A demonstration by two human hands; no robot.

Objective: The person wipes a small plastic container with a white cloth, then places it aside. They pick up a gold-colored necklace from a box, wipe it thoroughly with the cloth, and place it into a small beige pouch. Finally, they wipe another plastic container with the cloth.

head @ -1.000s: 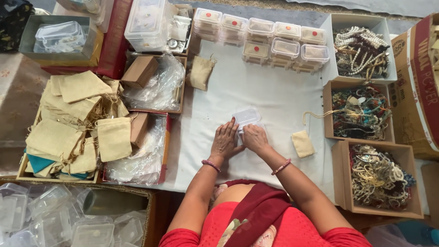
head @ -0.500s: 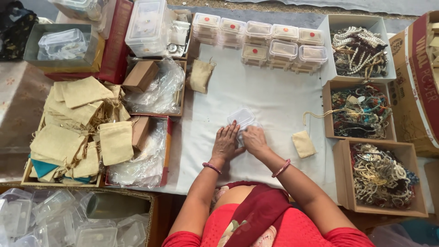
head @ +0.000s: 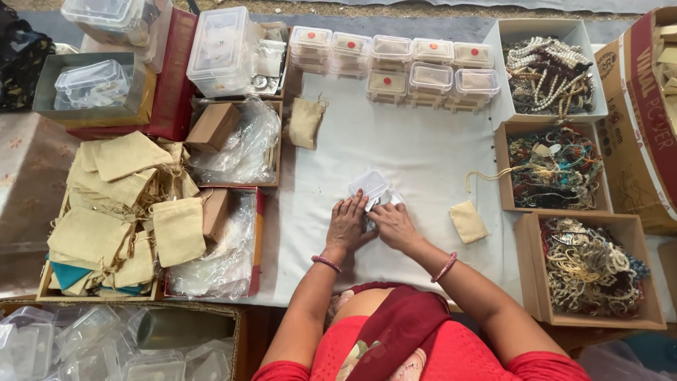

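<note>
I look straight down on both hands, set side by side at the middle of the white cloth (head: 423, 152). My left hand (head: 347, 227) lies palm down with its fingers stretched forward, the tips touching the near edge of a small clear plastic box (head: 369, 185) whose lid is tipped up. My right hand (head: 395, 224) sits just beside it, fingers curled in against the same box from the right. Whether either hand actually pinches the box or only rests on it, I cannot tell; the fingers cover the contact.

Just right of my right hand a small tan pouch (head: 468, 221) lies flat on the cloth, apart from the hand. A second tan pouch (head: 305, 122) lies further up, near the left edge of the cloth. Along the far edge stands a row of closed clear boxes with red dots (head: 392, 58) on their lids.

Down the right side stand three open cartons of beads: a white carton (head: 549, 74), a brown carton (head: 555, 168) below it, and another brown carton (head: 591, 264) nearest me. To the left, a tray holds a heap of tan pouches (head: 123, 204), and crumpled clear bags (head: 240, 144) fill red-edged boxes beside it. Empty clear boxes (head: 84, 349) are piled at the lower left.
</note>
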